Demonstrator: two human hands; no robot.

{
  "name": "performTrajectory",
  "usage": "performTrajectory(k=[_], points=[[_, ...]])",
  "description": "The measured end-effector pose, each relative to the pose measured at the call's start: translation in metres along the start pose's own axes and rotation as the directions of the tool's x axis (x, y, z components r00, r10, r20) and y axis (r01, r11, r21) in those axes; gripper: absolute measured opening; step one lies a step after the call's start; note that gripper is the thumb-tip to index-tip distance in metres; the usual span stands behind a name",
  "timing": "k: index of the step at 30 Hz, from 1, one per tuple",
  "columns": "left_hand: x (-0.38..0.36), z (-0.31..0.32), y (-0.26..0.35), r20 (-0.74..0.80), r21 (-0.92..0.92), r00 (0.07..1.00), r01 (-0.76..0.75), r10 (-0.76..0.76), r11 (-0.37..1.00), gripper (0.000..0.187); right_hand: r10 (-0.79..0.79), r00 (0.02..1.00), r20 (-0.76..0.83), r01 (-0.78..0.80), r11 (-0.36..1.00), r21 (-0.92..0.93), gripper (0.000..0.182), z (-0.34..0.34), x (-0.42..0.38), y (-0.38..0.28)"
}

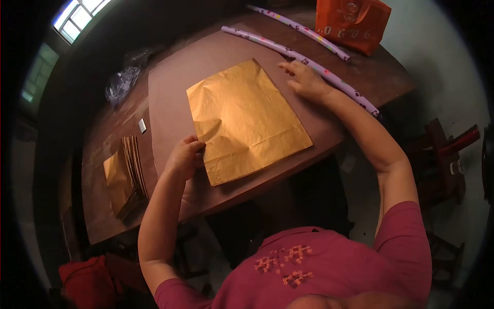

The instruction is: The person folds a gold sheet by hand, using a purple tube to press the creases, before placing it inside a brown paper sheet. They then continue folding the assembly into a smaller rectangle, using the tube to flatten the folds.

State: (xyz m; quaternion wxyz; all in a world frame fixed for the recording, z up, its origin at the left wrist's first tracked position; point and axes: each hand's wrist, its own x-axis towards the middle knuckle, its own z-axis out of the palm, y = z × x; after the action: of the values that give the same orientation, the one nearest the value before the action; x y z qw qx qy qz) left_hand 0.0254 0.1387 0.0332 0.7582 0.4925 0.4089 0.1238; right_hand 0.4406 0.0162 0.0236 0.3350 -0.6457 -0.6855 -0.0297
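A flat golden paper bag [247,118] with a folded band along its near end lies on a large brown sheet [170,87] spread over the table. My left hand [186,156] pinches the bag's left edge near the lower corner, thumb on top. Beyond the bag's upper right edge is my right hand [307,81], apart from the bag, its fingers spread and nothing in them. Just past that hand runs a rolled tube of lilac patterned paper [329,77].
Several folded golden bags [126,172] stand stacked at the table's left. Nearby are a small white object [142,125] and crumpled clear plastic [122,85]. A second lilac roll [303,32] and an orange bag [352,26] sit at the back. A wooden chair [445,159] stands right.
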Motion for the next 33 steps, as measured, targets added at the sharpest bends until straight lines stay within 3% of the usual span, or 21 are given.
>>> performTrajectory(k=[1, 3, 4, 7, 9, 11, 14, 17, 18, 19, 20, 22, 26, 28, 31, 33], points=[[-0.003, 0.009, 0.001, 0.007, 0.008, 1.0, -0.014, 0.014, 1.0, 0.014, -0.057, 0.998, 0.027, 0.056, 0.998, 0.029, 0.057, -0.011, -0.014, -0.005], [-0.011, 0.028, 0.003, -0.202, -0.08, 0.975, -0.112, 0.094, 0.99, 0.013, -0.13, 0.986, 0.103, 0.124, 0.99, 0.06, 0.065, -0.033, -0.039, -0.016], [-0.009, 0.022, 0.004, -0.157, -0.086, 0.982, -0.121, 0.107, 0.989, 0.016, -0.136, 0.986, 0.096, 0.13, 0.989, 0.065, 0.065, -0.041, -0.048, -0.021], [-0.028, 0.037, 0.017, -0.271, -0.055, 0.962, -0.06, 0.043, 0.997, 0.019, -0.177, 0.969, 0.175, 0.17, 0.984, 0.05, 0.068, -0.051, -0.068, -0.042], [-0.031, 0.034, 0.017, -0.266, -0.067, 0.963, -0.07, 0.05, 0.995, 0.026, -0.244, 0.953, 0.178, 0.244, 0.969, 0.022, 0.071, -0.052, -0.078, -0.052], [-0.032, 0.037, 0.016, -0.256, -0.293, 0.967, -0.073, -0.004, 0.953, 0.031, -0.276, 0.948, 0.162, 0.276, 0.961, 0.021, 0.074, -0.048, -0.082, -0.057], [-0.034, 0.037, 0.012, -0.227, -0.35, 0.974, -0.106, 0.026, 0.931, 0.031, -0.351, 0.928, 0.127, 0.341, 0.935, 0.096, 0.074, -0.042, -0.08, -0.061], [-0.031, 0.032, 0.005, -0.216, -0.375, 0.976, -0.11, 0.029, 0.92, 0.028, -0.309, 0.95, 0.048, 0.304, 0.948, 0.098, 0.069, -0.029, -0.077, -0.059], [-0.032, 0.032, 0.004, -0.196, -0.392, 0.98, -0.098, 0.021, 0.915, 0.028, -0.194, 0.98, 0.047, 0.166, 0.921, 0.354, 0.067, -0.028, -0.074, -0.06], [-0.036, 0.033, 0.004, -0.214, -0.371, 0.977, -0.088, 0.007, 0.925, 0.028, -0.078, 0.994, 0.082, 0.016, 0.812, 0.584, 0.064, -0.026, -0.073, -0.06], [-0.038, 0.031, 0.0, -0.218, -0.376, 0.976, -0.08, -0.004, 0.923, 0.028, -0.076, 0.993, 0.091, 0.007, 0.809, 0.588, 0.064, -0.025, -0.071, -0.059], [-0.038, 0.025, -0.003, -0.194, -0.37, 0.981, -0.047, -0.028, 0.928, 0.029, -0.209, 0.976, 0.063, 0.157, 0.872, 0.464, 0.055, -0.03, -0.061, -0.055], [-0.051, 0.022, -0.007, -0.226, -0.294, 0.973, -0.031, -0.038, 0.955, 0.031, -0.279, 0.956, 0.092, 0.206, 0.861, 0.466, 0.046, -0.016, -0.057, -0.042], [-0.063, 0.026, -0.007, -0.233, -0.273, 0.972, -0.036, -0.03, 0.961, 0.033, -0.429, 0.887, 0.171, 0.337, 0.855, 0.394, 0.033, -0.016, -0.056, -0.04], [-0.062, 0.011, -0.02, -0.238, -0.288, 0.971, -0.105, 0.035, 0.952, 0.036, -0.375, 0.876, 0.303, 0.225, 0.874, 0.432, 0.027, -0.013, -0.062, -0.047], [-0.07, 0.0, -0.021, -0.161, -0.218, 0.983, -0.127, 0.093, 0.968, 0.04, -0.318, 0.901, 0.294, 0.146, 0.863, 0.484, 0.026, -0.015, -0.065, -0.054]])
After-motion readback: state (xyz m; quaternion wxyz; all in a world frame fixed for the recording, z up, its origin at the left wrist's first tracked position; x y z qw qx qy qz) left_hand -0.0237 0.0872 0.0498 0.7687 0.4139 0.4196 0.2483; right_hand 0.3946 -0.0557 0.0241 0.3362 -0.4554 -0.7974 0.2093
